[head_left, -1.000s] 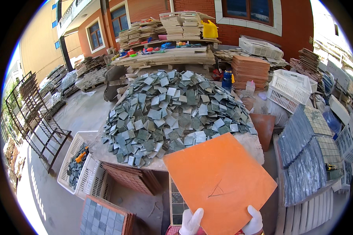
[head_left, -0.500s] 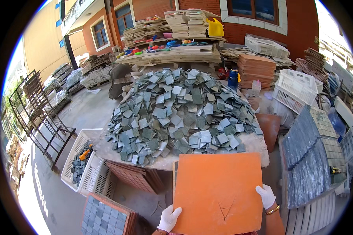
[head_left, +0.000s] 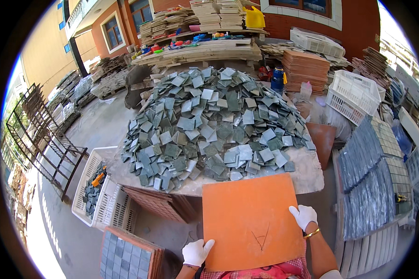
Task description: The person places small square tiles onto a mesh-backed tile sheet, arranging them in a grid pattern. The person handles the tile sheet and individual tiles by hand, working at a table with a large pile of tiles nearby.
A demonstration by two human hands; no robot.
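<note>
A square orange board [head_left: 246,209] with a dark V-shaped mark is held up in front of me, tilted, its far edge by the table's front edge. My left hand [head_left: 197,252], in a white glove, grips its near left corner with the thumb on top. White-gloved too, my right hand [head_left: 304,217] holds its right edge, thumb on the face. The fingers under the board are hidden on both sides. Beyond it, a large heap of loose grey-green square stone tiles [head_left: 209,125] covers most of the pale table [head_left: 307,179].
A white crate [head_left: 109,204] with dark tile pieces and an orange-handled tool [head_left: 98,180] stands left. Near it is a stack topped by a grid of tiles [head_left: 125,255]. Reddish boards [head_left: 158,204] lean below the table. Wrapped tile stacks [head_left: 368,176] stand right.
The board has moved slightly left and away from me, together with both hands. A dark strip under its left edge no longer shows. The view has shifted a little.
</note>
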